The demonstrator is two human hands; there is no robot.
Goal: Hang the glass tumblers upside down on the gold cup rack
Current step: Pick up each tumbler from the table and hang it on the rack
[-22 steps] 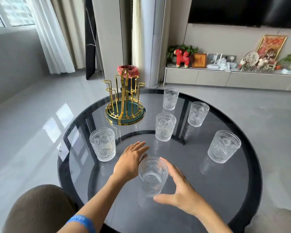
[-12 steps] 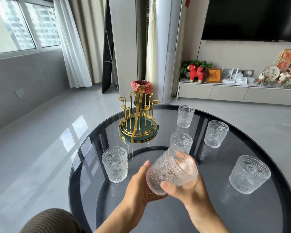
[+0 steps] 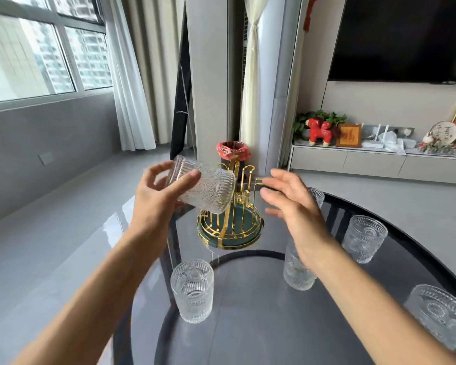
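Observation:
My left hand (image 3: 157, 198) grips a patterned glass tumbler (image 3: 208, 189), tipped on its side with the mouth pointing down and to the right, just left of and above the gold cup rack (image 3: 232, 222). The rack stands on a green round base with upright gold hooks, none holding a glass. My right hand (image 3: 292, 206) hovers open to the right of the rack, fingers spread, near one hook tip. Other tumblers stand upright on the table: one at front left (image 3: 192, 289), one partly behind my right wrist (image 3: 296, 272), one at right (image 3: 363, 238).
The round dark glass table (image 3: 248, 325) carries more tumblers at the far right edge (image 3: 440, 314) and behind my right hand (image 3: 317, 197). A bin with a red liner (image 3: 233, 151) stands on the floor behind the rack. A low cabinet with ornaments lines the right wall.
The tumbler went from both hands to my left hand alone, rose, and moved up to the rack while tipping over. My right hand let go and opened beside the rack.

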